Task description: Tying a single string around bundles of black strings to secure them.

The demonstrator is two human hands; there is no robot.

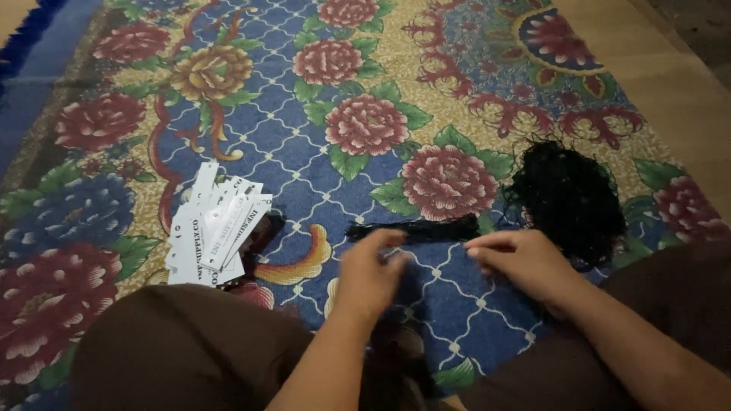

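Observation:
My left hand [371, 272] and my right hand [524, 262] hover low over the floral carpet [304, 137], fingertips pointing toward each other. Just beyond them lies a small straightened bundle of black strings [415, 228]. My left fingers are pinched together near its left end; whether a string is between them is too blurred to tell. My right fingers are drawn together near the bundle's right end. A large tangled pile of black strings [567, 199] sits to the right, beyond my right hand. A fanned stack of white paper tags [215, 228] lies to the left.
My knees in brown cloth [175, 350] frame the bottom of the view. The carpet's right edge meets a bare tan floor [670, 84]; a blue fabric strip [46, 46] lies at the far left.

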